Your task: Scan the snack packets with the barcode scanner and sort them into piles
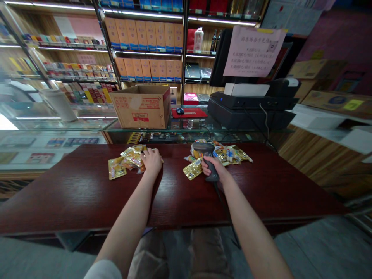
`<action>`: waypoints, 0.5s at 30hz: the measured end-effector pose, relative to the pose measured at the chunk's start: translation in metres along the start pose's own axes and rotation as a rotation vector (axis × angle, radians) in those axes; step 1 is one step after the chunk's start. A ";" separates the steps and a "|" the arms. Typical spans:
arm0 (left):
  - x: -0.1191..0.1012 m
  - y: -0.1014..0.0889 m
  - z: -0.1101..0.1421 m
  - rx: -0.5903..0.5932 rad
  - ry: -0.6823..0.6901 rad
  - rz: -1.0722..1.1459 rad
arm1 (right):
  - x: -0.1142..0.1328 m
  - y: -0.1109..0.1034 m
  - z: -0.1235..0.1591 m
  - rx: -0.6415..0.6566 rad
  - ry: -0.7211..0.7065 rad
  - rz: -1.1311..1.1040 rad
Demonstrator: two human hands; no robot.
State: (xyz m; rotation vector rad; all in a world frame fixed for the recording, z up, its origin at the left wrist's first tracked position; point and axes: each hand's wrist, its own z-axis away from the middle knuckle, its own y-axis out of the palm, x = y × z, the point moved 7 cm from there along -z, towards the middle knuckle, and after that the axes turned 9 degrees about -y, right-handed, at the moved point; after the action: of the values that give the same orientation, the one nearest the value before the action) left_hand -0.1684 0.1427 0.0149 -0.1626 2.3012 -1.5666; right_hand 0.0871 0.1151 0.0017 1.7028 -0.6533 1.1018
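Note:
My right hand [215, 167] is wrapped around the grip of a dark grey barcode scanner [204, 147], its head turned left and its cable trailing down past the table edge. Behind and beside the scanner lies a pile of gold and clear snack packets [238, 154], and one gold packet [193, 169] sticks out at its front left. My left hand [152, 160] rests with fingers spread at the right edge of a smaller heap of snack packets [132, 155]. What lies under that palm is hidden. A flat gold packet [116, 169] sits at this heap's left end.
Both heaps are on a dark red wooden table [180, 201]. Beyond it, a glass counter carries an open cardboard box [141, 108], a mouse [180, 111] on a red mat and a black register [247, 110] with a monitor. Stocked shelves stand behind; more boxes [334, 102] are at right.

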 end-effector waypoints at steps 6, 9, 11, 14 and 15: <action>-0.017 0.008 0.009 0.032 0.138 0.011 | 0.005 -0.009 0.000 -0.039 -0.007 -0.018; -0.009 0.004 0.007 -0.023 0.041 0.008 | 0.006 -0.013 0.000 -0.046 -0.001 -0.029; -0.006 0.001 0.006 -0.071 0.016 -0.005 | 0.006 -0.014 -0.001 -0.047 -0.001 -0.040; -0.017 0.008 0.007 -0.031 0.181 -0.018 | 0.008 -0.015 -0.001 -0.056 -0.023 -0.045; -0.022 0.012 0.008 0.000 0.240 -0.020 | 0.009 -0.015 -0.001 -0.059 -0.032 -0.043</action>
State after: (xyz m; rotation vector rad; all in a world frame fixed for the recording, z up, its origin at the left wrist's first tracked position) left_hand -0.1440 0.1464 0.0060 0.0036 2.4856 -1.6766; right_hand 0.1035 0.1222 0.0031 1.6795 -0.6598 1.0181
